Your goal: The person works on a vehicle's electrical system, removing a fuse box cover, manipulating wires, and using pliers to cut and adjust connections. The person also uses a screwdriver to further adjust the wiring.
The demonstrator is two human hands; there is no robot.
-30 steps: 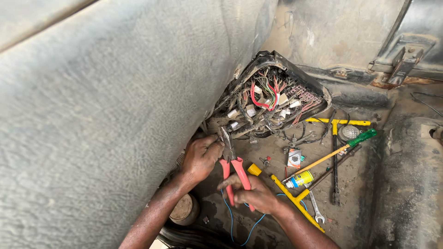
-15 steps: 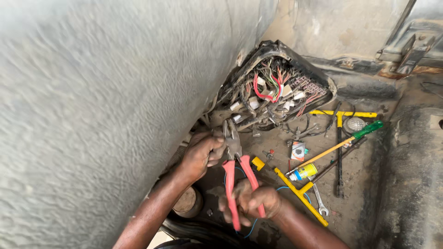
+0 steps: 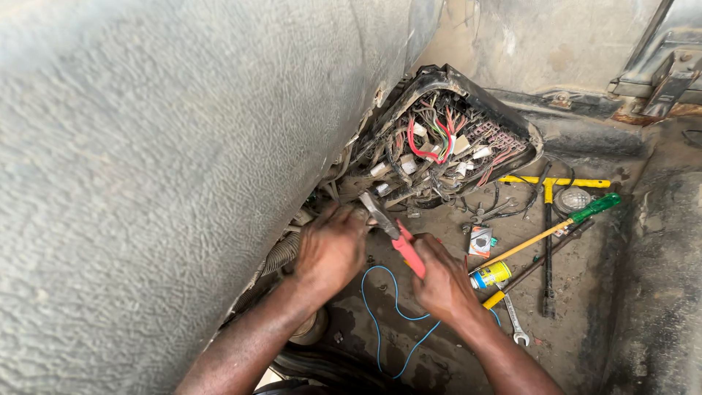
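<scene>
The left hand (image 3: 330,252) is clenched around wiring just below the open fuse box (image 3: 446,143), beside the grey trim panel (image 3: 183,168). The right hand (image 3: 441,281) grips the red handles of the pliers (image 3: 395,235), whose jaws point toward the left hand's fingers. A blue wire (image 3: 384,314) loops on the vehicle floor (image 3: 585,322) between both wrists. Further right on the floor lie a small yellow can (image 3: 491,274), a spanner (image 3: 516,329), a green-handled screwdriver (image 3: 567,222) and a yellow bar (image 3: 556,181).
</scene>
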